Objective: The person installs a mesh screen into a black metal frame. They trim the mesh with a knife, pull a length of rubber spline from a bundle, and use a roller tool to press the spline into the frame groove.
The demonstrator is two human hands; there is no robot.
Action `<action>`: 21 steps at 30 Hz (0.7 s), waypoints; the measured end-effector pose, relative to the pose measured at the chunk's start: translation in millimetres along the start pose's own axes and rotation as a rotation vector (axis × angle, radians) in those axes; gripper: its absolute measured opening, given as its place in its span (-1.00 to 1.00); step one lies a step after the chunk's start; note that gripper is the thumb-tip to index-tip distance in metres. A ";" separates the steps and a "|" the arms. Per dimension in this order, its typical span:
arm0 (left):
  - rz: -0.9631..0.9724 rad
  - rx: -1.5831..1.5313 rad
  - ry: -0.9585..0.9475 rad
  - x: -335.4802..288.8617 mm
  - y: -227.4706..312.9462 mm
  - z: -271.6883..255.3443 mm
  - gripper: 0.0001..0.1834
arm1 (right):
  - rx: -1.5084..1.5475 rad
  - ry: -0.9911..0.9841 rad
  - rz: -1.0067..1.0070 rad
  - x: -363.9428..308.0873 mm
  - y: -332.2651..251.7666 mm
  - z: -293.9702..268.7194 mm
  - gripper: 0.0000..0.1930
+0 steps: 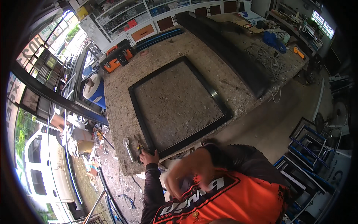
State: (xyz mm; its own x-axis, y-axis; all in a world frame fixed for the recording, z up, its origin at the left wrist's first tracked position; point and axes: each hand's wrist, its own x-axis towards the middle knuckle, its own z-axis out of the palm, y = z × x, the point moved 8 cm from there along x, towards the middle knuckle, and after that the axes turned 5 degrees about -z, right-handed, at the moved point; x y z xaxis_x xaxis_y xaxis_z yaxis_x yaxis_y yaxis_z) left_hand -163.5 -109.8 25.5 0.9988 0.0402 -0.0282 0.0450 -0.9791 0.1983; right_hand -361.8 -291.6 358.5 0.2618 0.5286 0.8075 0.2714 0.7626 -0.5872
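Black frame (pixel 194 135): partly open left grip (pixel 150 158) touches its corner; slipping could knock pliers (pixel 140 148) off; right grip (pixel 189 168) too blurred to tell.

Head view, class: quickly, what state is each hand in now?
Left hand: at the near-left corner of the black four-sided frame; grip cannot be told.
Right hand: blurred before the bright orange shirt; open or closed cannot be told.
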 end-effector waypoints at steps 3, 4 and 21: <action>-0.147 0.022 -0.155 25.2 -3.8 11.3 0.06 | 0.099 0.611 0.282 -90.0 79.5 -44.1 -0.44; -0.152 0.002 -0.158 28.8 -4.8 11.1 0.09 | 0.057 0.697 0.332 -121.9 101.4 -45.9 -0.48; -0.244 -0.116 -0.079 51.8 -28.3 27.5 -0.32 | -0.073 1.231 0.505 -265.0 128.3 -59.7 -0.77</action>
State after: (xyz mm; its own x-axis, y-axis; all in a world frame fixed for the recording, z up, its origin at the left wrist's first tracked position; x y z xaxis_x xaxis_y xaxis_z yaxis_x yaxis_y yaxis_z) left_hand -113.6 -85.5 -8.5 0.9537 0.2520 -0.1641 0.2906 -0.9128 0.2871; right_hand -341.1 -356.1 65.8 0.9980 0.0368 -0.0520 -0.0636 0.5422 -0.8378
